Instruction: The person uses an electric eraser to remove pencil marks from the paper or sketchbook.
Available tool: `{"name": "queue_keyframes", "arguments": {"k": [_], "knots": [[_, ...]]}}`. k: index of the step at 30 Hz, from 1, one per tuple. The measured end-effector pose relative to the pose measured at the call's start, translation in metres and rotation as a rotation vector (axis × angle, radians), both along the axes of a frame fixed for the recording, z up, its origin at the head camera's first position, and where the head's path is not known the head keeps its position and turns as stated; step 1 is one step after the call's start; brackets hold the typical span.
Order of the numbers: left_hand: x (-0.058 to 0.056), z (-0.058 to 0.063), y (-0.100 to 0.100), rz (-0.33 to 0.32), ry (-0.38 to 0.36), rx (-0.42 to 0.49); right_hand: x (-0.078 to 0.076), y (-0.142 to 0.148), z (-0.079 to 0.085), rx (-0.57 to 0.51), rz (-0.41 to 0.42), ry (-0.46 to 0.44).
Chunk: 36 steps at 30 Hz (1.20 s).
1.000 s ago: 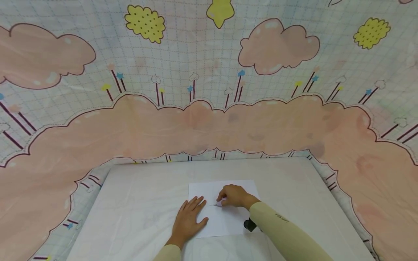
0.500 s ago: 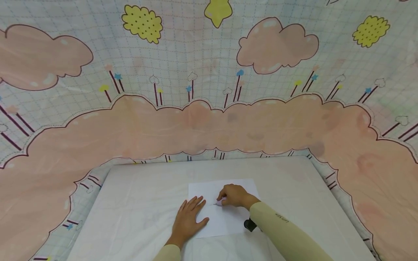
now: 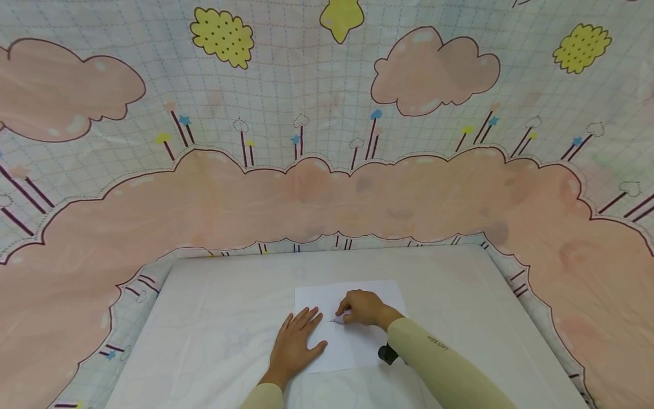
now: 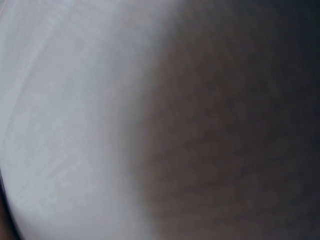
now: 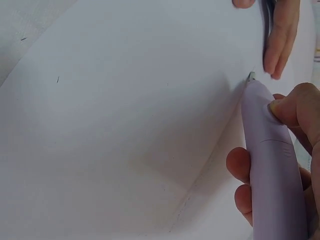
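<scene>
A white sheet of paper (image 3: 352,355) lies on the table. My left hand (image 3: 295,346) rests flat on its left part with the fingers spread. My right hand (image 3: 364,307) grips a lilac utility knife (image 5: 272,165), the thumb pressing on its side. The knife's small metal tip (image 5: 251,76) is at the paper, close to the left fingers (image 5: 283,47) in the right wrist view. A thin line (image 5: 202,172) runs over the paper from the tip toward the lower left. In the left wrist view a blurred dark shape hides most of the scene.
The white-covered table (image 3: 219,301) extends around the sheet on all sides. A cartoon-printed cloth (image 3: 327,199) hangs behind it and runs down along both sides. A black wrist camera (image 3: 388,354) sits under the right forearm. Small dark flecks (image 5: 58,79) dot the paper.
My right hand has shifted slightly to the left with the knife, mostly in the last half second. The left hand and the paper have stayed in place.
</scene>
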<state>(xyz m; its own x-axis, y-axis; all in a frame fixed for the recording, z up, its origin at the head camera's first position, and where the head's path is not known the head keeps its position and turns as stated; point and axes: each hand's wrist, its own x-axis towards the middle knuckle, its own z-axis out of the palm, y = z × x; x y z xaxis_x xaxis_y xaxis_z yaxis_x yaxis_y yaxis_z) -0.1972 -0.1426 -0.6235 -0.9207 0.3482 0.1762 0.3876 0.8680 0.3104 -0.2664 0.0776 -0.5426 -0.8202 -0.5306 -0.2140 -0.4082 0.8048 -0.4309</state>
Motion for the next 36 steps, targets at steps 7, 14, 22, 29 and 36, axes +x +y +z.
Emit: {"name": "queue_keyframes", "arguments": {"k": [7,14,22,29,36], "knots": [[-0.0002,0.0003,-0.0004,0.001,0.008,-0.001,0.0012,0.0016,0.0023,-0.005,-0.012,-0.004],[0.0001,-0.0005,-0.001,0.002,0.012,-0.002,0.0004,-0.0021,0.0012,-0.008,0.003,0.008],[-0.0009,-0.0031,-0.0018,0.004,0.026,-0.01,0.0013,-0.0031,0.0023,-0.01,-0.013,-0.004],[-0.0003,-0.003,-0.0027,0.009,0.024,-0.004,-0.0003,0.0025,0.0025,-0.003,-0.012,-0.004],[-0.0013,-0.0041,-0.0014,0.003,0.032,-0.002,-0.0011,-0.0039,0.0008,-0.011,0.011,0.008]]}}
